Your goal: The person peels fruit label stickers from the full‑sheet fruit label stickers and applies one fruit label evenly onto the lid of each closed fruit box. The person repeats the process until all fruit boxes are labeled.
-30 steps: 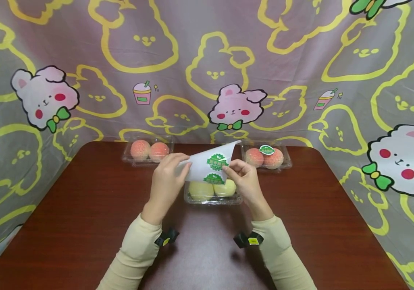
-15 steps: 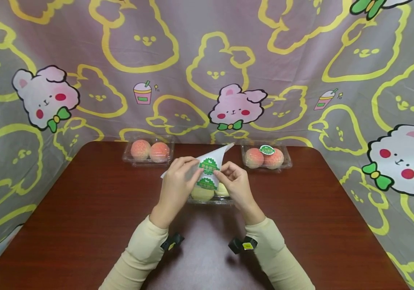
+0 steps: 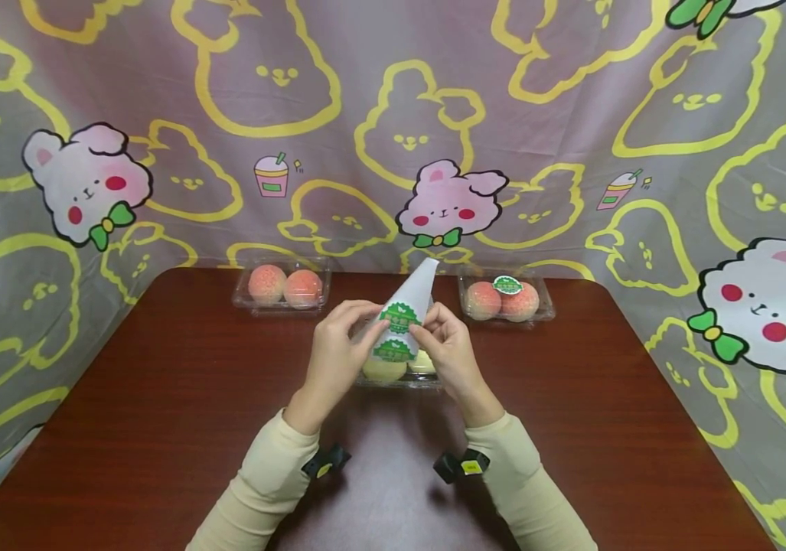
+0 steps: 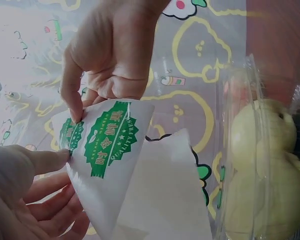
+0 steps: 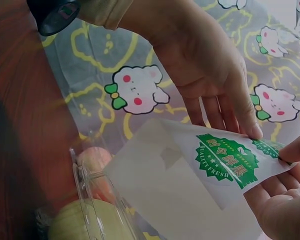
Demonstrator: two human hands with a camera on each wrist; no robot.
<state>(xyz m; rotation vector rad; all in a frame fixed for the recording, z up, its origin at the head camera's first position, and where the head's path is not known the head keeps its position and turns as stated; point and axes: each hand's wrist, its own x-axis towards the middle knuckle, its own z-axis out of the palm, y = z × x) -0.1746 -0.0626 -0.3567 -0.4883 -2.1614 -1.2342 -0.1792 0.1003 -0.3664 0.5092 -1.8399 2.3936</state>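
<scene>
Above the middle of the table, my left hand [image 3: 337, 344] pinches the left edge of a white sheet of green stickers [image 3: 412, 295] between thumb and fingers. My right hand [image 3: 453, 348] pinches its right edge. The sheet is bent into a cone-like fold, with two green "Quality Fresh" labels [image 4: 109, 137] facing up around the thumbs. Its plain back [image 5: 155, 175] shows in the right wrist view. Partly hidden under the sheet and hands, a clear plastic clamshell box holds two pale yellow-green fruits [image 3: 384, 372]; the left wrist view shows these fruits [image 4: 267, 190] beside the sheet.
Two more clear boxes stand at the table's far edge. The left box holds two peaches [image 3: 266, 285]; the right one holds two peaches [image 3: 519, 302] and bears a round green label [image 3: 507, 285]. A patterned curtain [image 3: 337, 92] surrounds the brown table [image 3: 193, 413].
Both hands have come closer together and shifted slightly left since a second ago. The sheet has gone from a loose curl to a narrower fold, its tip now pointing up.
</scene>
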